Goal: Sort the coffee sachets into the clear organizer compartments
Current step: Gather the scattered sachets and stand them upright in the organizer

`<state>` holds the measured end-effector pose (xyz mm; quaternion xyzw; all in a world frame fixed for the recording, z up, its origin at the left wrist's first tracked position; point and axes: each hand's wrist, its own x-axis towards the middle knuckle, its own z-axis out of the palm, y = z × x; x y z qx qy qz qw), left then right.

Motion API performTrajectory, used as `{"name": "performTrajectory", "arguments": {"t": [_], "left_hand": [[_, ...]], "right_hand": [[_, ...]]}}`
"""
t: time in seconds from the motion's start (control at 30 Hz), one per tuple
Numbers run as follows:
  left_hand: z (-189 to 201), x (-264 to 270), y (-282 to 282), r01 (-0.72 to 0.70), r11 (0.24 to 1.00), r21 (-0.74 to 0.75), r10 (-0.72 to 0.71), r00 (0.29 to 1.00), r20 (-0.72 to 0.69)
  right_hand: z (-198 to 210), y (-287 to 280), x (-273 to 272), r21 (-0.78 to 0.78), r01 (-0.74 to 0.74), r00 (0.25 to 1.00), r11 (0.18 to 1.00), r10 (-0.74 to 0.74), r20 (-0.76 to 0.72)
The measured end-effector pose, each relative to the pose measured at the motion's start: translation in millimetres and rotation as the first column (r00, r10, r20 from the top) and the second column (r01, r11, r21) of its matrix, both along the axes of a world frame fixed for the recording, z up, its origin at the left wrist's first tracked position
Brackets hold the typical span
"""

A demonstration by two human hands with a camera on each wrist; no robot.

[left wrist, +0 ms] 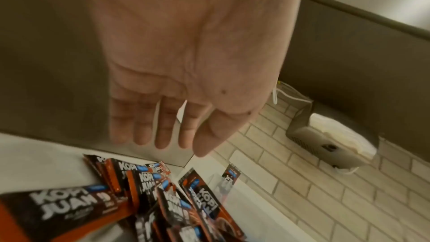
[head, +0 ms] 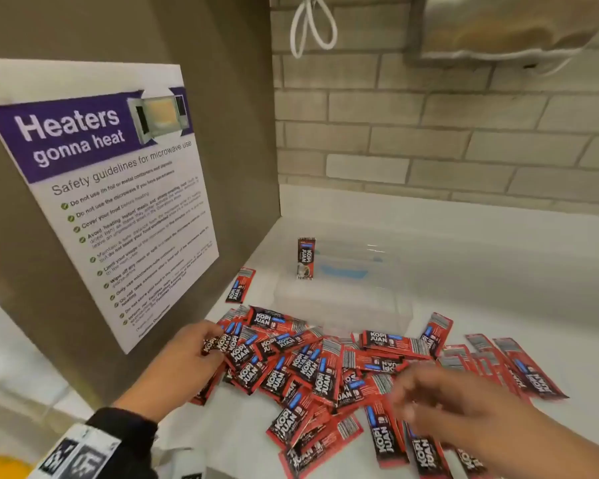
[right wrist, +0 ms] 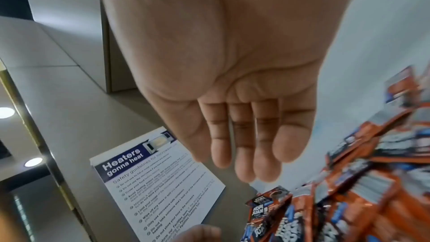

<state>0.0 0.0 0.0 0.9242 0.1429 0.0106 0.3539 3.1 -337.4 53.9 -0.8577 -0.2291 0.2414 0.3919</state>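
Note:
A heap of red-and-black Kopi Juan sachets (head: 312, 368) lies spread over the white counter. Behind it stands the clear organizer (head: 346, 302), with one sachet (head: 305, 258) upright in its far left compartment. Another sachet (head: 240, 285) lies alone to the organizer's left. My left hand (head: 196, 347) is at the heap's left edge, its fingertips on the sachets; the left wrist view shows its palm (left wrist: 177, 117) flat with fingers straight, holding nothing. My right hand (head: 440, 399) hovers blurred over the heap's right part, palm (right wrist: 244, 135) open and empty.
A brown cabinet side (head: 222, 98) with a microwave safety poster (head: 111, 195) rises close on the left. A brick-tile wall (head: 464, 140) closes the back, with a white cable loop (head: 312, 25) and a metal dispenser (head: 505, 25) above. Bare counter (head: 516, 264) extends to the right.

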Motion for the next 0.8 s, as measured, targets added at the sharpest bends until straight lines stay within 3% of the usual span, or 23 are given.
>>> {"name": "performTrajectory", "arguments": {"t": [0.13, 0.27, 0.47, 0.6, 0.7, 0.8], "left_hand": [[-6.6, 24.6, 4.5, 0.037, 0.996, 0.084, -0.025, 0.99, -0.139], [-12.4, 47.2, 7.8, 0.058, 0.981, 0.185, -0.025, 0.984, -0.177], [-32.5, 68.7, 22.5, 0.12, 0.946, 0.301, -0.034, 0.961, -0.275], [-37.2, 75.8, 26.9, 0.13, 0.946, 0.297, -0.039, 0.955, -0.293], [-40.1, 79.3, 27.1, 0.14, 0.95, 0.28, -0.04, 0.942, -0.334], [-43.0, 80.6, 29.2, 0.117, 0.981, 0.154, -0.065, 0.95, -0.306]], "right_hand": [[2.0, 70.5, 25.5, -0.133, -0.099, 0.985, 0.986, 0.116, 0.125], [-13.1, 122.0, 52.7, -0.265, -0.186, 0.94, 0.946, 0.251, 0.233], [-38.6, 177.7, 75.8, -0.467, -0.279, 0.889, 0.839, 0.41, 0.206], [-51.0, 189.2, 83.6, -0.549, -0.317, 0.868, 0.773, 0.47, 0.161], [-54.6, 190.1, 86.6, -0.547, -0.329, 0.865, 0.77, 0.478, 0.154], [-55.9, 189.0, 89.3, -0.527, -0.332, 0.866, 0.782, 0.474, 0.158]]}}
